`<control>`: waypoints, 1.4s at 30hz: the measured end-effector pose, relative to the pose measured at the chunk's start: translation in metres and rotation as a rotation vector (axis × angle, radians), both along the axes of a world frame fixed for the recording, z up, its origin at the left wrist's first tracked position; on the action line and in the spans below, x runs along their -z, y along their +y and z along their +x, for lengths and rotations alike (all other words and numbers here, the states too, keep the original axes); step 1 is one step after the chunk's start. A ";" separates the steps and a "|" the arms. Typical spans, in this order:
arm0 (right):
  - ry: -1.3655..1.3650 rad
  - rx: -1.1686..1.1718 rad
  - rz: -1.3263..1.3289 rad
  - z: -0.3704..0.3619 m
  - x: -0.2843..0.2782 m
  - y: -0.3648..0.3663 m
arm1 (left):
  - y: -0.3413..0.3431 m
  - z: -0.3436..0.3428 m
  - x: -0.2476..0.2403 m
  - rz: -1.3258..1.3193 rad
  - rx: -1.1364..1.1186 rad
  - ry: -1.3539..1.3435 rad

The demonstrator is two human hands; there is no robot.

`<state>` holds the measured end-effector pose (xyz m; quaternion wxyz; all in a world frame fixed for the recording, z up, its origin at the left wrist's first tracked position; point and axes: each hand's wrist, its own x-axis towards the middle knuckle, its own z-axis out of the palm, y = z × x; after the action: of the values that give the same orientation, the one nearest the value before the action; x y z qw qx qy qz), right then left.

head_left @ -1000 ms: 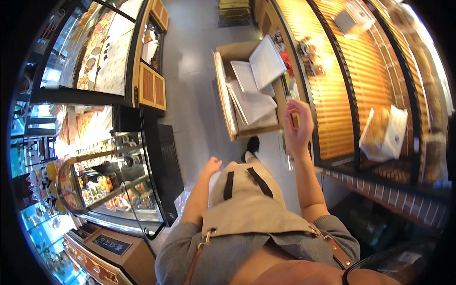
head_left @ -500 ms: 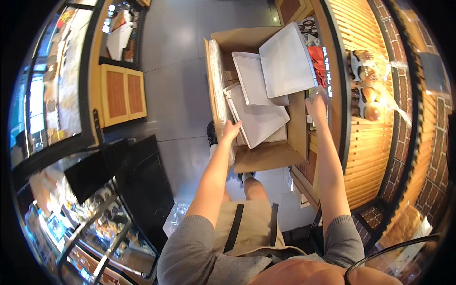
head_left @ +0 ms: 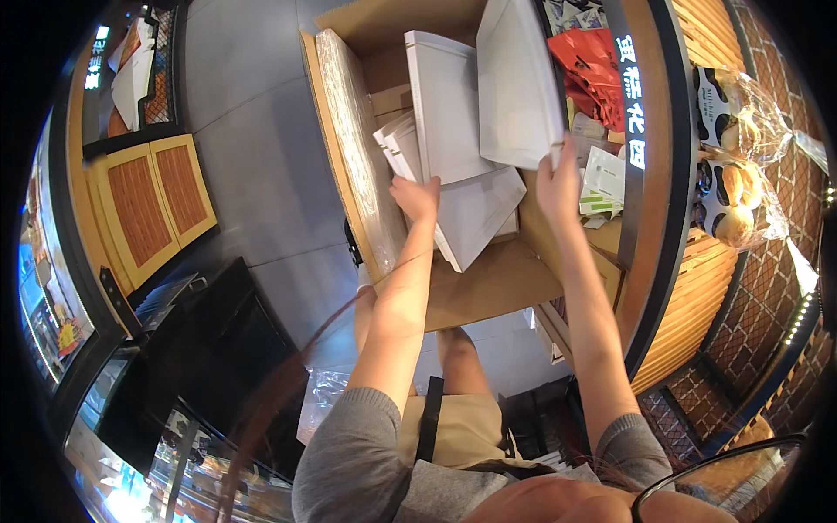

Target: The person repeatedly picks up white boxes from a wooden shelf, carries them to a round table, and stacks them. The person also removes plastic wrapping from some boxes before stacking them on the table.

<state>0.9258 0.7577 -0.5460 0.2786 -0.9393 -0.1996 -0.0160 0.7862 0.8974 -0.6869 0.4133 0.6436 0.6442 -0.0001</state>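
An open cardboard box (head_left: pixel 497 283) stands before me with several flat white boxes lying tilted inside it. My left hand (head_left: pixel 417 199) is closed on the long edge of the lower flat white box (head_left: pixel 478 213). At the lower right corner of the upper flat white box (head_left: pixel 519 87) is my right hand (head_left: pixel 560 179), its fingers pinched on that corner. Between these two leans another flat white box (head_left: pixel 449 113). A clear-wrapped flat pack (head_left: pixel 353 131) stands upright along the box's left wall.
To the right an open shelf holds red bags (head_left: pixel 588 74) and white-green packets (head_left: pixel 603 183). Bagged buns (head_left: pixel 741 196) sit on the slatted wooden counter (head_left: pixel 689 288) above it. A wooden cabinet (head_left: pixel 157 205) and a black unit (head_left: pixel 231 314) stand at left.
My right hand has come from beside the shelf onto the upper flat white box's corner. My left hand has moved further along the lower one's edge. The view has shifted closer.
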 end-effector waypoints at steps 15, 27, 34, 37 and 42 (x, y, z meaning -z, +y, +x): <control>0.229 0.185 0.322 -0.134 -0.264 -0.106 | 0.070 -0.191 -0.261 -0.145 -0.201 -0.614; 0.563 0.295 0.669 -0.309 -0.500 -0.308 | 0.110 -0.275 -0.570 -0.098 0.267 -0.808; 0.722 0.675 1.149 -0.542 -0.546 -0.340 | 0.075 -0.248 -0.622 -0.098 0.843 -1.010; 0.598 0.689 1.389 -0.663 -0.549 -0.351 | 0.017 -0.256 -0.648 -0.256 0.991 -1.046; 0.336 0.801 1.694 -0.844 -0.554 -0.348 | -0.128 -0.266 -0.659 -0.443 1.363 -0.963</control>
<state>0.0821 0.4095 0.0081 0.8656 -0.4137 0.2579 -0.1142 0.5199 0.7690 -0.0281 0.6671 0.7241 -0.1427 -0.1010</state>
